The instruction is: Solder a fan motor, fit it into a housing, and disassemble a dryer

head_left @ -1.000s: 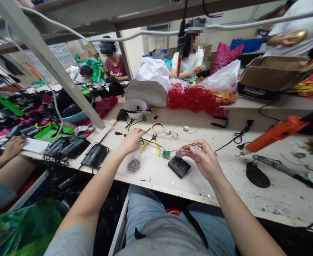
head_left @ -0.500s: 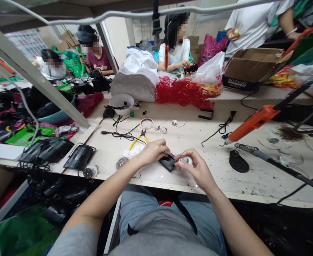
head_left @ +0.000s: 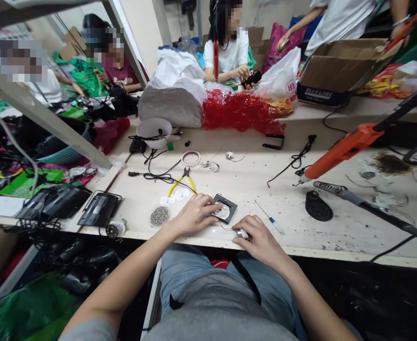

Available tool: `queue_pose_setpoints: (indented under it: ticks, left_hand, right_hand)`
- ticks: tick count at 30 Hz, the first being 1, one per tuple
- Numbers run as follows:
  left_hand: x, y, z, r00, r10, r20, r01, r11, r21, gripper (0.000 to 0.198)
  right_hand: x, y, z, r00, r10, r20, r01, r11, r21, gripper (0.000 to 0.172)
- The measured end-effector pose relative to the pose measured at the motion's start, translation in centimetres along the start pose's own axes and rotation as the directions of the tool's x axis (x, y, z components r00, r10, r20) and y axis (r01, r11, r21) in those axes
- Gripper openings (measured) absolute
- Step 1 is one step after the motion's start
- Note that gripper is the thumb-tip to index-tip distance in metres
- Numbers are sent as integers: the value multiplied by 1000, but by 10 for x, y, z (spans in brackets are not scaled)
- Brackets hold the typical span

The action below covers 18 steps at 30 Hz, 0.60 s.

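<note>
Two hands over bench (head_left: 251, 177): L hand (head_left: 198, 213) half open, fingertips on L side of blk housing (head_left: 233, 209), can't tell if pinching anything; R hand (head_left: 260, 237) curled, thumb + fingers round small metal part (head_left: 243, 233), thin wire (head_left: 225, 228) running from it twd housing. Housing lies flat on bench, white disc (head_left: 224, 212) inside. Screwdriver (head_left: 271, 219) to R; pliers (head_left: 186, 174) & dish of small metal bits (head_left: 159, 216) to L.
</note>
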<state>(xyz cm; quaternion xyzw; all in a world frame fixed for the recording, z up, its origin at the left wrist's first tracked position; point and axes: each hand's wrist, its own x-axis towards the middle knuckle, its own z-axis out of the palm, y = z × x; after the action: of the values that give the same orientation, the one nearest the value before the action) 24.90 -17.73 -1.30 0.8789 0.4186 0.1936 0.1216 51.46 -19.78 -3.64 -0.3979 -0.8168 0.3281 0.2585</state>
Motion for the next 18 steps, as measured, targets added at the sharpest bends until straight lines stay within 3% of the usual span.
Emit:
queue_pose_setpoints:
  ticks: [2,4,6,7,8,11,12,13,15,18]
  left_hand:
    - [0,0,6,999,-24,-35,24,1000,-20,37]
    - [2,0,12,997,-31,-69,27,998,-50,33]
    - [3,1,17,994,-26,-105,18,997,-71,30]
    - [4,1,19,991,-21,-130,11,997,-76,28]
    - [4,1,20,987,-14,-158,2,997,-79,27]
    - [6,1,23,972,14,-236,-37,995,-97,24]
    - [7,1,23,968,16,-249,-44,993,-109,23]
    - [8,1,24,967,11,-255,-45,991,-125,22]
    - [9,2,24,967,-16,-253,-27,986,-166,19]
    - [9,5,24,967,-57,-247,4,978,-208,25]
  right_hand:
    - [-4,-1,-6,999,6,-40,-5,1000,29,15]
    - [-10,2,-16,986,54,-155,-45,997,66,15]
    - [-20,7,-32,917,182,-355,-148,982,120,18]
    - [-26,10,-41,839,272,-471,-213,961,177,21]
    - [-31,13,-50,723,364,-587,-264,931,253,24]
    - [-45,22,-78,312,530,-788,-259,846,466,39]
    - [-48,25,-87,226,535,-814,-225,842,491,42]
    - [-50,27,-94,182,526,-831,-192,847,495,43]
    - [-51,30,-105,167,494,-853,-135,869,477,48]
    - [-46,35,-113,235,467,-852,-143,884,445,57]
